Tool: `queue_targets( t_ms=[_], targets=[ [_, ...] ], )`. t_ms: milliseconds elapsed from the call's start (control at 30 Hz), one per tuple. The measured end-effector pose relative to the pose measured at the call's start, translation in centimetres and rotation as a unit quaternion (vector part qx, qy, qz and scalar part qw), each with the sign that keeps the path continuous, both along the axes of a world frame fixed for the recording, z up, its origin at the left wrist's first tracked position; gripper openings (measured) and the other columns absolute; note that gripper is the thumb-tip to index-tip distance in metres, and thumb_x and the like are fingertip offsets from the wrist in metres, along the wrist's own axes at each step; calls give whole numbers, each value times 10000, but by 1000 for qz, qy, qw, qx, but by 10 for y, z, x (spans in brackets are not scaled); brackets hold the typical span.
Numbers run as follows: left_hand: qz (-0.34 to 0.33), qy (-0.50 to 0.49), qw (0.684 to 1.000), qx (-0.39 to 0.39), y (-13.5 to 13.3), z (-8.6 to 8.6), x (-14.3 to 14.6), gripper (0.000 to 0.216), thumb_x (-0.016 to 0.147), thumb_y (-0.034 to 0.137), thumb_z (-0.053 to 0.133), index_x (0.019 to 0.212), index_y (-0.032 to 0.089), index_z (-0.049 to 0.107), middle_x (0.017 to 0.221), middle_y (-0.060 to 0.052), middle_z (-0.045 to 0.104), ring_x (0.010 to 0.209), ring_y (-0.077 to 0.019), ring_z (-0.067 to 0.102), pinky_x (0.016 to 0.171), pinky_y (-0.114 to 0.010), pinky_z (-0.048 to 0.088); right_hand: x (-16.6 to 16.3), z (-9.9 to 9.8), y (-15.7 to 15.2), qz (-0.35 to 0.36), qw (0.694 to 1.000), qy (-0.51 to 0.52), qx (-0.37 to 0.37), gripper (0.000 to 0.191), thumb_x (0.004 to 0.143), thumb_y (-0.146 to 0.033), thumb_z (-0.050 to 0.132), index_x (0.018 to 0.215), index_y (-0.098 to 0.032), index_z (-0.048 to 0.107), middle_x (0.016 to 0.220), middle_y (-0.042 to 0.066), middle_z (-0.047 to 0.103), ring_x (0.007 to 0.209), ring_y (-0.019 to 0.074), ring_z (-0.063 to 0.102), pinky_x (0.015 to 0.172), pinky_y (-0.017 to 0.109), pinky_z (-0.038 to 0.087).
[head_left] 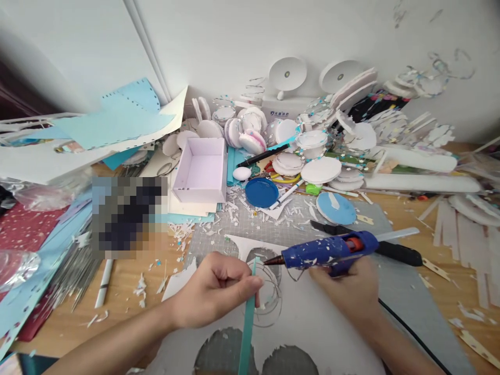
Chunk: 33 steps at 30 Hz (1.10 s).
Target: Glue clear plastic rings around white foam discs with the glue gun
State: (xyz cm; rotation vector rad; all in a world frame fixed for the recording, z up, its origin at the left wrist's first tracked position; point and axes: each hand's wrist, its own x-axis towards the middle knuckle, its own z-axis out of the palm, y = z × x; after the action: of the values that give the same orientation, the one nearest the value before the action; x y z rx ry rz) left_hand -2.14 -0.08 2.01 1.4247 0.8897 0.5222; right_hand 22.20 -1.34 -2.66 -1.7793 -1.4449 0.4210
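Observation:
My left hand [221,294] pinches a narrow teal paper strip [247,333] near its upper end, and the strip hangs down toward me. A blue hot glue gun [316,251], smeared with white flecks, is gripped in my right hand [351,291]. Its dark nozzle points left and lies close to the strip's top; I cannot tell whether they touch. A clear glue stick [402,234] juts out of the gun's back. Behind the strip, thin wire loops [269,304] rest over a white sheet [312,323] with round holes cut in it.
A grey cutting mat [375,208] lies under the work. A white box [201,195], a blue lid [261,192] and a black-handled knife [402,254] are around it. White foam discs [321,170] pile up at the back. Wires [74,276] lie at the left; paper scraps are scattered about.

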Motion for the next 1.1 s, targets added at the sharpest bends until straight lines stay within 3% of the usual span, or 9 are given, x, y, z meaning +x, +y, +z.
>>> queue_targets(
  t_ms=[900,1100],
  targets=[
    [-11,7,1000,8,-2,0,0,423,892,343,499,578,95,637,451,65,275,426,-65,243,391,-213,186,-6,3,1,-3,1000,6,-25,140,544,-287,609,521,-221,487,392,-47,513,349,114,476,360,222,405],
    [-13,2,1000,5,-1,-1,0,421,889,336,503,553,104,606,452,70,268,423,-61,232,388,-209,180,-12,4,-3,-32,999,17,-8,149,577,-296,593,535,-229,467,420,-58,495,383,111,467,399,229,402]
  ],
)
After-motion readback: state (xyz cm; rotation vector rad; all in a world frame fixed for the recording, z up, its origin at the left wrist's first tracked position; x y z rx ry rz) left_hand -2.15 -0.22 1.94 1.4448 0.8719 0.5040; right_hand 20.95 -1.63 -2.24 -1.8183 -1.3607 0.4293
